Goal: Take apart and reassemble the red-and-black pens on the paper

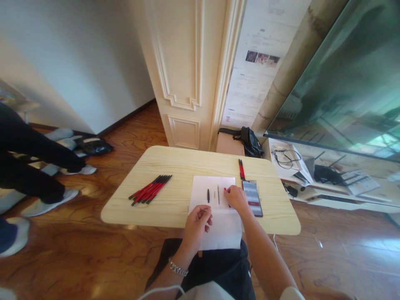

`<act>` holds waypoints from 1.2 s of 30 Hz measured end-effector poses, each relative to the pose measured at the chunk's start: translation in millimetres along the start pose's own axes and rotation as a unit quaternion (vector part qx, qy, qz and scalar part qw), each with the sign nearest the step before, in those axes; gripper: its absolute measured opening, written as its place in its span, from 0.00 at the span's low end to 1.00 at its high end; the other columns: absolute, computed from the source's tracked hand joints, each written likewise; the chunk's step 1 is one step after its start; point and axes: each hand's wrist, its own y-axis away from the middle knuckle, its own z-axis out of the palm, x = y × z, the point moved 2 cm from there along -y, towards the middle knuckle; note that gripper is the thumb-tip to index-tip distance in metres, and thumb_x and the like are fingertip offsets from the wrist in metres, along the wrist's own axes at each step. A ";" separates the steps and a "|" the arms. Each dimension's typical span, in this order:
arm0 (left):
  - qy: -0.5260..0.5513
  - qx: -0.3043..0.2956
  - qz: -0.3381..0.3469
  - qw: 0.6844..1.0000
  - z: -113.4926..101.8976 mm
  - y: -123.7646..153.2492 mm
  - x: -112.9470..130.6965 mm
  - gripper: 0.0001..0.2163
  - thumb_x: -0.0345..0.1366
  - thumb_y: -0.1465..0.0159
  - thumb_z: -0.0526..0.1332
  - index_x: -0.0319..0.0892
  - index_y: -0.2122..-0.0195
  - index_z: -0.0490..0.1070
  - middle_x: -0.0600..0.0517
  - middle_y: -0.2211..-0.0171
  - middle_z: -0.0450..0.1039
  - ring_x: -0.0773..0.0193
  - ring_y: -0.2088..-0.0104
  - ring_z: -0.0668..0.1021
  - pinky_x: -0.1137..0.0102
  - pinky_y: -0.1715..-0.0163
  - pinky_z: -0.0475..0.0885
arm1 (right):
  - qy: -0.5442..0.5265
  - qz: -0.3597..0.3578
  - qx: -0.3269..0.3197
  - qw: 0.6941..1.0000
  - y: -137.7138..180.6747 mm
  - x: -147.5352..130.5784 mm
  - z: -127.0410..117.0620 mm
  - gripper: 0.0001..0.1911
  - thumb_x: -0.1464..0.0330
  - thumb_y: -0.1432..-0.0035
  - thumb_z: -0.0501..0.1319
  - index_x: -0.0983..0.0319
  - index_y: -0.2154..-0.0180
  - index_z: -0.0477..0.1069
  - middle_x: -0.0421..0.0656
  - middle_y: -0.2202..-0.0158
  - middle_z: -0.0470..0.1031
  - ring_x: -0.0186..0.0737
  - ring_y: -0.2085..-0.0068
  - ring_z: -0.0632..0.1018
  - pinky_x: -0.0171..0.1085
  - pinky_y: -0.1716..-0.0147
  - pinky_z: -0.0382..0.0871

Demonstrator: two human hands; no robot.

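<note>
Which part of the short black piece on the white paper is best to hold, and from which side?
Probably pinch the short black piece across its middle, with the left hand, if free, coming from above and left. It is slender and points forward; bare paper lies on its left, a thin rod on its right.

A chunky, silver-coloured chain-link bracelet [178,267] circles the left wrist, worn with black cloth legwear [223,273] and a pale fabric top [209,293] with an off-white right sleeve [291,293].
</note>
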 end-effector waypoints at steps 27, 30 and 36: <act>-0.070 -0.035 0.101 0.992 0.7 -2.9 -1.4 0.19 0.46 0.39 0.59 0.37 0.54 0.71 0.51 0.73 0.71 0.65 0.74 0.75 0.69 0.71 0.72 | -0.164 -0.106 0.066 0.978 29.3 1.5 0.8 0.10 0.69 0.44 0.58 0.60 0.62 0.75 0.45 0.63 0.75 0.39 0.64 0.75 0.36 0.62 0.65; -0.076 -0.039 0.106 0.991 -0.3 -2.0 -0.4 0.19 0.46 0.39 0.58 0.37 0.54 0.71 0.51 0.72 0.70 0.66 0.74 0.74 0.70 0.71 0.72 | -0.118 -0.117 0.049 0.985 20.9 3.8 9.4 0.10 0.70 0.44 0.58 0.60 0.60 0.75 0.45 0.62 0.75 0.39 0.62 0.75 0.35 0.60 0.64; -0.079 -0.041 0.099 0.991 -1.2 -0.1 1.9 0.20 0.47 0.39 0.58 0.37 0.53 0.71 0.50 0.71 0.71 0.66 0.74 0.74 0.70 0.70 0.72 | -0.063 -0.099 0.031 0.993 20.0 -2.5 18.1 0.09 0.69 0.43 0.58 0.59 0.62 0.76 0.45 0.61 0.74 0.39 0.60 0.74 0.34 0.60 0.62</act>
